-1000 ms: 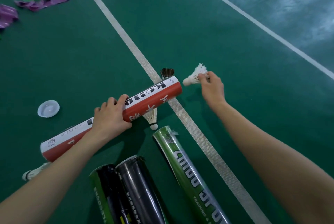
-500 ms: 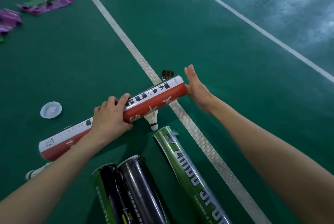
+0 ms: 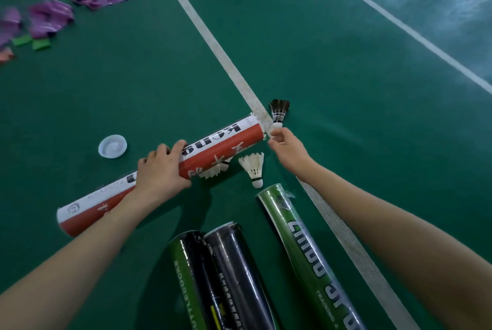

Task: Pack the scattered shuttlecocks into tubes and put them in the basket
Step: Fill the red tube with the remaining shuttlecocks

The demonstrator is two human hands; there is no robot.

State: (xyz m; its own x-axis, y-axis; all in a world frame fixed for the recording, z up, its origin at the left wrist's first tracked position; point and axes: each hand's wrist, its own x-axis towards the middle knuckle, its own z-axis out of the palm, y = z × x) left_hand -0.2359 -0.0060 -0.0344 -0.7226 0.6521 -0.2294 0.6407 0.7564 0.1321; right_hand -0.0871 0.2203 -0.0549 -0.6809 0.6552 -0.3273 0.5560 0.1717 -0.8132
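My left hand [image 3: 159,170] grips the middle of a red and white tube [image 3: 221,143] that lies slanted just above the green court floor. The tube's open end points up right. Just beyond that end, my right hand [image 3: 288,148] has curled fingers pinching the white cork of a black-feathered shuttlecock [image 3: 279,109], which stands on the court line. A white shuttlecock [image 3: 253,167] lies below the tube's end, cork toward me. Another white shuttlecock [image 3: 213,170] shows partly from under the tube.
A white tube cap [image 3: 112,146] lies left of the tube. Near me lie a green tube [image 3: 306,250] and two dark tubes [image 3: 239,276]. Purple, green and orange scraps [image 3: 50,18] litter the far left. A white court line [image 3: 213,45] runs diagonally.
My right hand pushed a white shuttlecock into the tube's end, pressed its palm flat on the opening, then moved up to the black-feathered shuttlecock's cork. My left hand kept its hold on the tube.
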